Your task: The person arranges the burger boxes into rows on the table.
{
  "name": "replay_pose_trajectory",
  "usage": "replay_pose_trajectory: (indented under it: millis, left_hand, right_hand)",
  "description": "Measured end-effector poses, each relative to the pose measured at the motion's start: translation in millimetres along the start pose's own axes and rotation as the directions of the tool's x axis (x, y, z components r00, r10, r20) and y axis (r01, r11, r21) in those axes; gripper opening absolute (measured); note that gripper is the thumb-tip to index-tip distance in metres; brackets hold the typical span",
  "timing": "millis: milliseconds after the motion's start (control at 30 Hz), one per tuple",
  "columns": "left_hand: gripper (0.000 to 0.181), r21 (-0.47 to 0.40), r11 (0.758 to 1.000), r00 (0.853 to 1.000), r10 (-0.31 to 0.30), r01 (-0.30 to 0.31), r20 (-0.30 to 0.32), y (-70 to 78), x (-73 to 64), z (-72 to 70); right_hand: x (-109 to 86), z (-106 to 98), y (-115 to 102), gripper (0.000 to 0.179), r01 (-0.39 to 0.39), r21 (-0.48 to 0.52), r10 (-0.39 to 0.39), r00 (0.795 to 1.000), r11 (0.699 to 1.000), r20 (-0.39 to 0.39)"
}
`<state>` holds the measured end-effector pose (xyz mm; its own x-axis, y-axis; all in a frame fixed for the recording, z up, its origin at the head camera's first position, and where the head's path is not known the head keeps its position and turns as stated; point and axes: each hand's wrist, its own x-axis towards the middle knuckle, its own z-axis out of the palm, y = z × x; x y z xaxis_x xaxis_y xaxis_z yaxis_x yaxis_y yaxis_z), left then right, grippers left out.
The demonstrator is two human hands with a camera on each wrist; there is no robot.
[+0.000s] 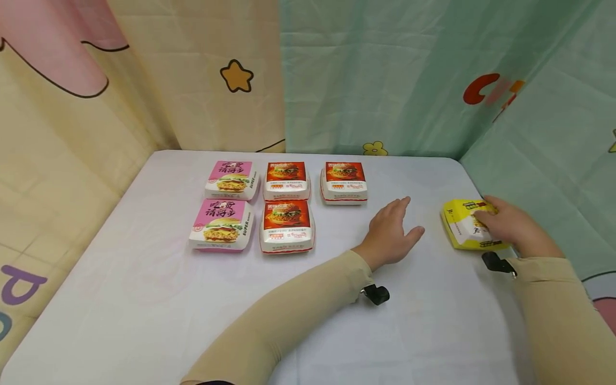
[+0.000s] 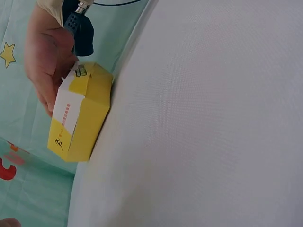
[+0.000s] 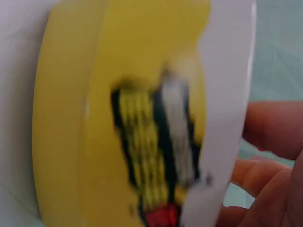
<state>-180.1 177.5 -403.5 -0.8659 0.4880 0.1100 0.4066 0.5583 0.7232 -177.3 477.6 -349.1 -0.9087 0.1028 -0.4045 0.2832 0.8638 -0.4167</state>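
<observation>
At the right of the table, my right hand (image 1: 517, 227) grips a yellow and white burger box (image 1: 462, 227), thumb over its top and fingers along the far right side. The left wrist view shows the same yellow box (image 2: 90, 118) resting at the table's edge with the right hand (image 2: 45, 61) behind it. Close up in the right wrist view, a printed yellow face of the box fills the frame, and curled fingers (image 3: 265, 177) show at its right. My left hand (image 1: 391, 235) hovers mid-table with fingers extended and thumb spread, holding nothing.
Left of my left hand stand two pink burger boxes (image 1: 222, 224) in a column. Beside them are two red and white burger boxes (image 1: 287, 227) in another column, and a third red box (image 1: 344, 183) sits apart to the right. Printed curtains (image 1: 375, 80) hang around the white table (image 1: 144, 299).
</observation>
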Motion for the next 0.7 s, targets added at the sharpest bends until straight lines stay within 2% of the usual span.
replay_pose_trajectory:
  millis: [233,367,533,700]
  left_hand:
    - [0.073,0.006,0.999,0.996,-0.037,0.036,0.077,7.6,4.4,9.5]
    - [0.074,-0.001,0.997,0.989,-0.072,0.073,0.130,13.5,7.4,16.1]
    - [0.074,-0.042,0.991,0.971,-0.112,0.123,0.210,18.7,10.8,24.1]
    - [0.075,-0.100,0.982,0.948,-0.126,0.161,0.292,18.3,14.2,32.6]
  right_hand:
    - [-0.4,0.9,6.7,0.093,-0.013,0.041,0.012,1.000,0.999,0.015]
    - [-1.3,2.8,8.1,0.097,-0.043,0.084,0.042,0.999,0.996,0.020]
    - [-4.7,5.7,5.5,0.103,-0.076,0.104,0.074,0.997,0.992,0.022]
    - [-5.1,8.6,3.1,0.106,-0.070,0.084,0.068,0.997,0.994,0.025]
